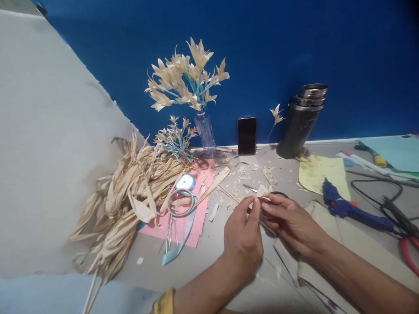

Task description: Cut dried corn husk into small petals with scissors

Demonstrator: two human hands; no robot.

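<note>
My left hand [244,240] and my right hand [293,222] meet over the middle of the table, fingertips almost touching. Between them is a small pale piece of corn husk [262,194], pinched by both. Its lower part is hidden by my fingers. Just behind my fingertips lie scissors [250,188], blades pointing left, mostly covered by the hands. Husk scraps [244,174] are scattered beyond. To the left, a roll of tape [181,214] and a spool of light blue ribbon [185,182] rest on pink paper [196,233].
A large heap of dried corn husks [114,222] lies left. Husk flowers [186,78] stand in a plastic bottle [205,131] by the blue wall. A phone [246,136] and dark flask [299,126] are at the back. Right are a blue glue gun [353,209], its cable, and red-handled pliers [406,253].
</note>
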